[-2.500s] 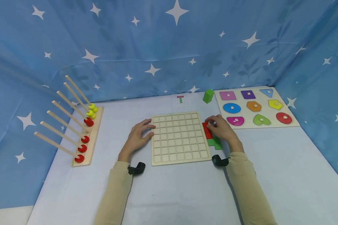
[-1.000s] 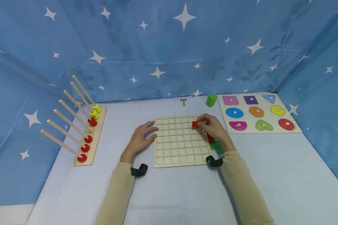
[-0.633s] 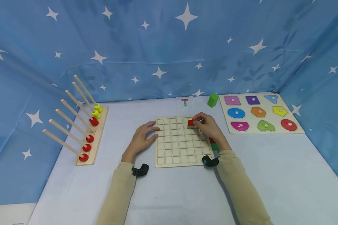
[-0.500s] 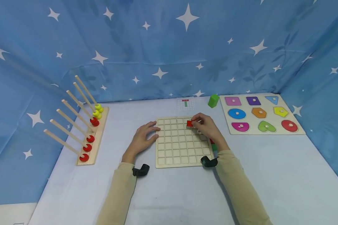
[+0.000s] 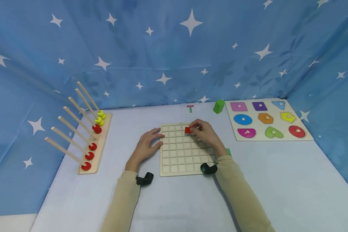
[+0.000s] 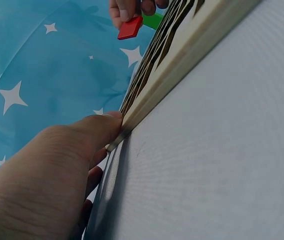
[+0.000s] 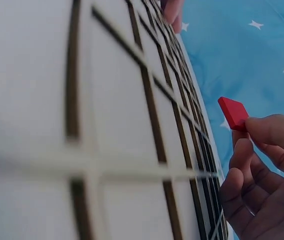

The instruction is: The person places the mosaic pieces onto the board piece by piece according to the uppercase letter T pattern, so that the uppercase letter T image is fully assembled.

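In the head view a wooden grid board (image 5: 177, 151) lies on the white table. My right hand (image 5: 206, 132) pinches a small red square tile (image 5: 187, 130) between thumb and fingertips over the board's upper part. The right wrist view shows the red tile (image 7: 233, 113) held slightly above the grid, apart from it. My left hand (image 5: 146, 145) rests at the board's left edge, its fingers relaxed. In the left wrist view its thumb (image 6: 107, 120) touches the board's rim. A green tile (image 5: 228, 151) peeks out beside my right forearm, which hides the other tiles there.
Behind the board lies a pattern card (image 5: 190, 110) with a red and green T shape. A green block (image 5: 218, 106) stands to its right. A knobbed shape puzzle (image 5: 269, 119) lies at the right. A peg stand (image 5: 100, 143) with red and yellow beads stands at the left.
My right hand took a red tile from the pile right of the board and carried it left over the upper grid. My left hand has stayed at the board's left edge.
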The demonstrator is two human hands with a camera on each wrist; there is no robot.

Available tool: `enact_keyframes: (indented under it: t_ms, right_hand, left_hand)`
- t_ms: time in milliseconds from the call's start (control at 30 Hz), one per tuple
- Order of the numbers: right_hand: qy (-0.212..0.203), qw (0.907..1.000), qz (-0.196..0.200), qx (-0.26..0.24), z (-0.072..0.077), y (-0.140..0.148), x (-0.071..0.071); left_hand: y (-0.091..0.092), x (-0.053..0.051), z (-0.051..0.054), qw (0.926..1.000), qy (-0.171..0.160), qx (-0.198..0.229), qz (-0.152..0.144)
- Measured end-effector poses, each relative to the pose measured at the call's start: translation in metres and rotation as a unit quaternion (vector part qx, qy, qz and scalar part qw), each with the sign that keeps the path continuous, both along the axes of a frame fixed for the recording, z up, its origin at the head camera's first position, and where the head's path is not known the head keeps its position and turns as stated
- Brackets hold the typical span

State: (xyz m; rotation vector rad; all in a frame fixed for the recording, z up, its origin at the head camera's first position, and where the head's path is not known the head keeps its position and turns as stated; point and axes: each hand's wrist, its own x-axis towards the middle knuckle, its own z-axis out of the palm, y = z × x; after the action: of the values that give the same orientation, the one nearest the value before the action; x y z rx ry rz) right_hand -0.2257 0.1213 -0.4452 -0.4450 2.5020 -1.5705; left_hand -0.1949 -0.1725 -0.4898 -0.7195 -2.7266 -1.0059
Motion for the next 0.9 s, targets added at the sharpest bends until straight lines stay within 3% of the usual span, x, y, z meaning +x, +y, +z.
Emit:
enact_keyframes:
  t_ms: [233, 433, 567, 900]
  right_hand:
    - [0.004, 1.0000, -0.005, 0.005, -0.004, -0.010, -0.001]
    - [0.022, 0.9982, -0.008, 0.056, -0.007, -0.020, 0.002]
    - [0.025, 0.9970, -0.005, 0.072, -0.007, -0.029, 0.002]
    - [0.050, 0.9882, -0.021, 0.144, -0.007, -0.043, -0.001]
  left_hand:
    - [0.003, 0.002, -0.001, 0.9999, 0.011, 0.008, -0.007]
    - [0.004, 0.006, -0.002, 1.0000, -0.009, -0.001, 0.000]
    - [0.002, 0.008, -0.001, 0.9999, -0.004, 0.006, 0.007]
    - [0.000, 0.006, 0.003, 1.0000, -0.007, 0.000, 0.005]
